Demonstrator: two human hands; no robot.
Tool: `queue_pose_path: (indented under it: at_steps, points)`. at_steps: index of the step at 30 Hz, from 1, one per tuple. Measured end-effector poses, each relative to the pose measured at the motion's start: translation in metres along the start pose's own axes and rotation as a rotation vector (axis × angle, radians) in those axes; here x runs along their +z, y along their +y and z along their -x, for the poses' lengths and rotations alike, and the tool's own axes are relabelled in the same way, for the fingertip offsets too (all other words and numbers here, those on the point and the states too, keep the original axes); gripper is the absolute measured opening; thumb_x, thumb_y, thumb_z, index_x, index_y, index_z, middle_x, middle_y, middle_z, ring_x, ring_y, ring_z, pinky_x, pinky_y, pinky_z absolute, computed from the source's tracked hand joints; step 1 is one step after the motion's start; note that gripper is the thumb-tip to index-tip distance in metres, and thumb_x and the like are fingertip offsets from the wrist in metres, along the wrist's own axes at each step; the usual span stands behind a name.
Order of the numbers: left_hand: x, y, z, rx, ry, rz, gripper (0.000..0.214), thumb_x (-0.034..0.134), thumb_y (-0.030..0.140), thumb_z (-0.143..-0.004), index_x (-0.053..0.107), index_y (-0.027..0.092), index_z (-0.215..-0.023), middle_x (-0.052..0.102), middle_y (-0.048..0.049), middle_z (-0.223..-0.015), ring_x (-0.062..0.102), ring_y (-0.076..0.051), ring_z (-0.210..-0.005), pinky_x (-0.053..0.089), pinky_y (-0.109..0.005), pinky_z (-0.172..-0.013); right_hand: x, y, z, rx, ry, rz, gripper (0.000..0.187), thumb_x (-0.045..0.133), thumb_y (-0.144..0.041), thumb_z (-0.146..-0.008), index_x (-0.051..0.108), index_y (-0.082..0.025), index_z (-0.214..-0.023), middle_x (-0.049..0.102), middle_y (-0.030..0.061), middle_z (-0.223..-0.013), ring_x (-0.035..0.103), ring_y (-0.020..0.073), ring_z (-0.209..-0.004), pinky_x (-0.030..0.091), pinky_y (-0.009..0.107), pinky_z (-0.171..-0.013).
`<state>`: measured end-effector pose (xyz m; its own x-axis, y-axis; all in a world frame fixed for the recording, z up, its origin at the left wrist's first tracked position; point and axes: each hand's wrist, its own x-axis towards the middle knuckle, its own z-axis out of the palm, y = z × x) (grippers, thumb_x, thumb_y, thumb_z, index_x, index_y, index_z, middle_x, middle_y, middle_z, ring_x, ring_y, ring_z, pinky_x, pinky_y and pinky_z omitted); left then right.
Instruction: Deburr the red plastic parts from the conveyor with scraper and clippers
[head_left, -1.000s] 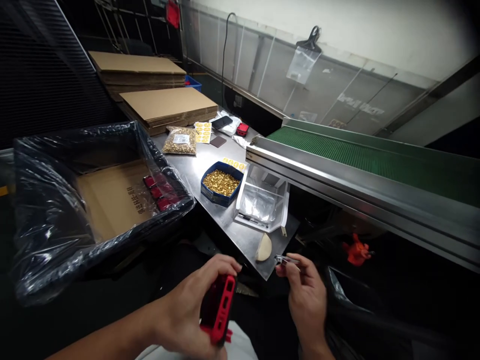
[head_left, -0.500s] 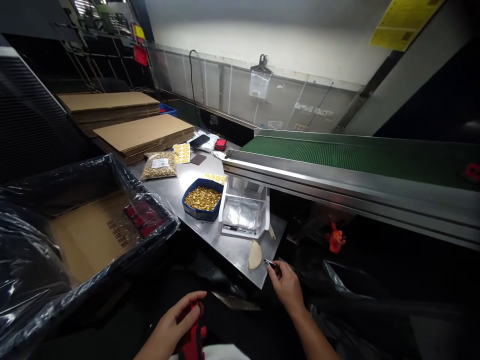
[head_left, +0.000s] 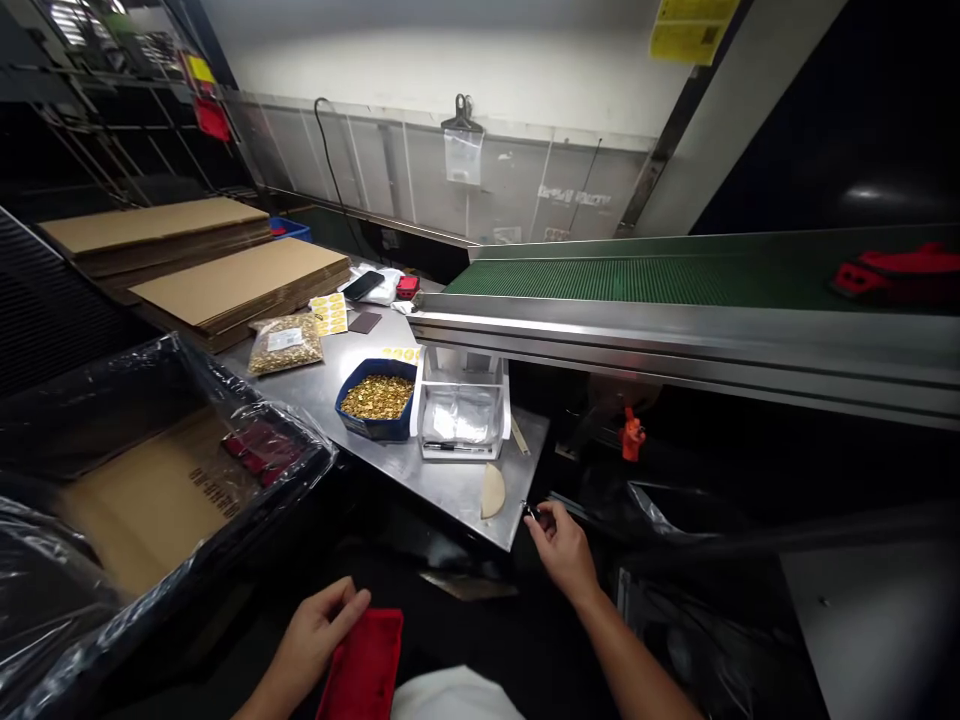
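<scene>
My left hand (head_left: 319,635) is closed on the edge of a red plastic part (head_left: 367,660), low in view near my body. The part's broad, shallow-rimmed face is turned up. Off the table's front right corner, my right hand (head_left: 564,552) pinches a small dark tool (head_left: 531,511) with a shiny tip; its kind is not clear. Just left of that tool, a pale half-round piece (head_left: 493,491) lies on the metal table (head_left: 442,490). Behind it stands a white tray (head_left: 505,415) with clear bags and a pen in it.
A blue bin (head_left: 375,428) of small brass-coloured parts stands beside the tray. Further left are a bag of similar parts (head_left: 286,345), cardboard stacks (head_left: 247,275) and a plastic-lined crate (head_left: 300,465). A green conveyor (head_left: 600,285) carries a red object (head_left: 896,270) at right.
The view has swung right, bringing the red object on the conveyor further in. In my left hand the red part has turned, now showing its broad face. My right hand still holds the small tool.
</scene>
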<state>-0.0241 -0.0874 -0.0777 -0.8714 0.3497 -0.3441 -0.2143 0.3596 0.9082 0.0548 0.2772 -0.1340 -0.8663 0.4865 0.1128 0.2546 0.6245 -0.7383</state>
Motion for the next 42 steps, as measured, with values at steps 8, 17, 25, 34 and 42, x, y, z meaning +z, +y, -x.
queue_pose_path:
  at_steps: [8,17,25,34,42]
  points:
    - [0.03,0.01,0.011,-0.608,-0.424,0.867,0.055,0.06,0.06,-0.083,0.066,0.01,-0.107,0.071,-0.0168,-0.09,0.069,-0.031,-0.08,0.05,-0.036,-0.073,-0.001,-0.045,0.019,0.036,-0.066,-0.112,0.039,0.054,-0.049,-0.088,0.063,-0.016,-0.106,0.064,0.0035,-0.075,0.06,0.0186,-0.064,0.05,0.032,-0.064]
    - [0.017,0.066,0.01,-0.374,-0.227,0.989,0.083,0.033,0.075,-0.088,0.054,0.008,-0.13,0.068,-0.0194,-0.102,0.067,-0.03,-0.087,0.052,-0.042,-0.083,-0.005,-0.195,0.052,-0.233,-0.444,-0.226,0.021,0.052,-0.039,-0.093,0.063,-0.024,-0.103,0.062,0.0014,-0.08,0.058,0.0158,-0.067,0.045,0.028,-0.06]
    - [0.019,0.093,0.032,-0.354,-0.185,1.022,0.086,0.026,0.075,-0.089,0.055,0.004,-0.128,0.069,-0.0211,-0.1,0.068,-0.031,-0.089,0.053,-0.041,-0.082,0.004,-0.243,0.054,-0.393,-0.478,-0.084,0.016,0.05,-0.035,-0.093,0.062,-0.024,-0.092,0.062,0.001,-0.08,0.058,0.0156,-0.067,0.043,0.029,-0.058]
    - [0.017,0.087,0.027,-0.349,-0.198,0.995,0.086,0.028,0.075,-0.089,0.053,0.005,-0.131,0.069,-0.022,-0.101,0.067,-0.035,-0.095,0.052,-0.043,-0.083,0.007,-0.246,0.052,-0.354,-0.52,-0.063,0.017,0.05,-0.037,-0.092,0.062,-0.025,-0.091,0.064,0.0005,-0.078,0.059,0.0161,-0.066,0.044,0.029,-0.057]
    - [0.019,0.091,0.026,-0.349,-0.219,0.98,0.085,0.024,0.074,-0.09,0.053,0.005,-0.132,0.068,-0.0219,-0.101,0.067,-0.035,-0.093,0.052,-0.045,-0.084,0.005,-0.243,0.051,-0.289,-0.528,-0.133,0.015,0.054,-0.036,-0.091,0.063,-0.025,-0.089,0.064,0.0009,-0.077,0.059,0.0157,-0.065,0.043,0.028,-0.057]
